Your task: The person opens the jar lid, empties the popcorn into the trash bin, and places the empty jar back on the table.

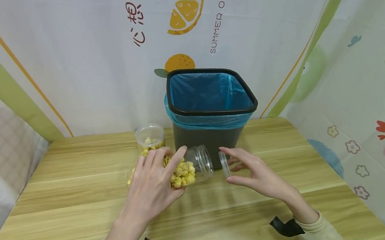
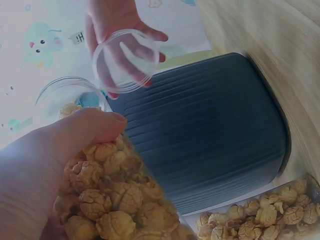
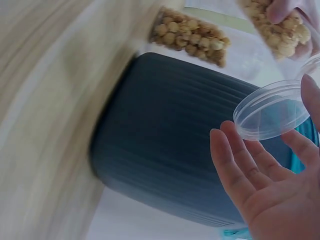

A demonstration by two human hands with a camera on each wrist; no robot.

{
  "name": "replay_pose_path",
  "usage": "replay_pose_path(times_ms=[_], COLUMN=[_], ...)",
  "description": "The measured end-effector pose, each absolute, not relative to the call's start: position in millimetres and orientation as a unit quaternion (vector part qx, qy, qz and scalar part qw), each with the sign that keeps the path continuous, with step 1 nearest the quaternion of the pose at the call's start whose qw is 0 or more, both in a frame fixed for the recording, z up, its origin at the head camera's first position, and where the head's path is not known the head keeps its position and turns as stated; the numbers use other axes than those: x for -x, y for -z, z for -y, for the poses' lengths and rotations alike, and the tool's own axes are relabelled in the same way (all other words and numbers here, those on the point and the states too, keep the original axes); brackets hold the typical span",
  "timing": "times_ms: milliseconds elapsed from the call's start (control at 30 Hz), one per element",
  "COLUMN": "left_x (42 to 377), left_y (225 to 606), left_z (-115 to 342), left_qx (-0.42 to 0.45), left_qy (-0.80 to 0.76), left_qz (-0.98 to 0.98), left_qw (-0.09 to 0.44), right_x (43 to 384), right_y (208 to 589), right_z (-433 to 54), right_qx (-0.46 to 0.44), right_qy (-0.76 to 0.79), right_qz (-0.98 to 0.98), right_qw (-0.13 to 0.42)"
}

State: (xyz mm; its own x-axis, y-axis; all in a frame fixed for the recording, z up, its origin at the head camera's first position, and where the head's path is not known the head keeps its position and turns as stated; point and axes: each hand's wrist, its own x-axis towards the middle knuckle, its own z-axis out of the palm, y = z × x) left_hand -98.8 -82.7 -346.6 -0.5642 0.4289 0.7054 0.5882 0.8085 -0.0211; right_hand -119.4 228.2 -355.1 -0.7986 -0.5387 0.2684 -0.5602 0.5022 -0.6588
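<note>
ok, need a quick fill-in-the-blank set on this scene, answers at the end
The left hand grips a clear jar containing ____.
The right hand holds a clear, round ____.
The dark bin is lined with a ____ bag.
In the head view, the other jar stands to the ____ of the bin.

Missing words: popcorn, lid, blue, left.

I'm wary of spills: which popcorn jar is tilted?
The front jar in the left grip, its uncovered mouth facing the right grip; the rear jar stands upright beside the bin.
</note>
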Motion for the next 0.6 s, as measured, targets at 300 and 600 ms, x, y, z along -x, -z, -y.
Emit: replay_pose_path(times_ms=[300,600], left_x=[101,103], left_y=[349,350], left_z=[82,82], left_qx=[0.291,0.289], left_qy=[0.11,0.111], left_qz=[0.874,0.876], left_qw=[0.373,0.37], right_x=[123,129], right_y=[364,370], right_z=[-240,-255], right_qx=[-0.303,-0.305], right_qy=[-0.371,-0.345], right_qz=[0.877,0.888], right_qw=[-0.005,-0.008])
